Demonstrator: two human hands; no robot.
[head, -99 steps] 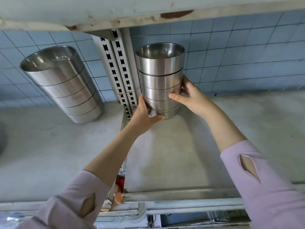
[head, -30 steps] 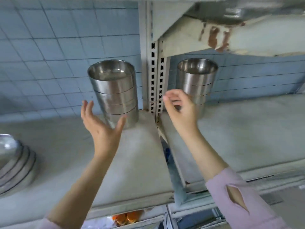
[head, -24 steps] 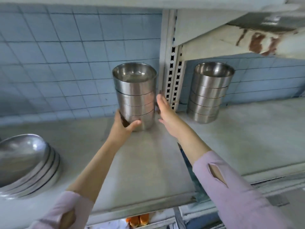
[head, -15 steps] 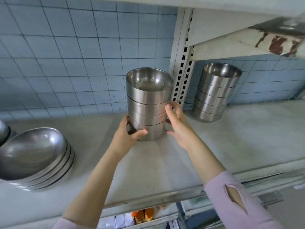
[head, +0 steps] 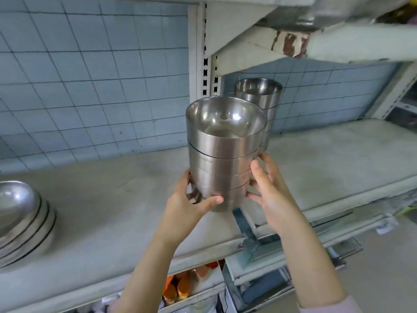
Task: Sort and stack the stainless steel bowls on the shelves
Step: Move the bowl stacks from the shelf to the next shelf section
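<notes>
Gripping the lower part of a stack of steel bowls [head: 223,163], both hands clasp it from opposite sides. The left hand [head: 187,208] curls round the left of the bottom bowls with its thumb [head: 212,201] laid across the front. The right hand [head: 268,193] wraps the right side, its fingers [head: 257,172] bent against the metal. Several bowls are nested one inside another, so the stack's long axis runs near upright, open mouth up and tipped a little toward the person, with the polished inside of the top bowl showing.

The stack sits in front of the grey shelf [head: 101,211], near the perforated upright post [head: 200,53]. I cannot tell whether its base touches the shelf or hangs just above it. Behind it and to the right, past the post, a second stack of bowls [head: 259,93] stands upright on the shelf against the blue tiled wall [head: 90,75]. Well apart at the far left, a pile of wider bowls [head: 20,218] leans on the same shelf.
</notes>
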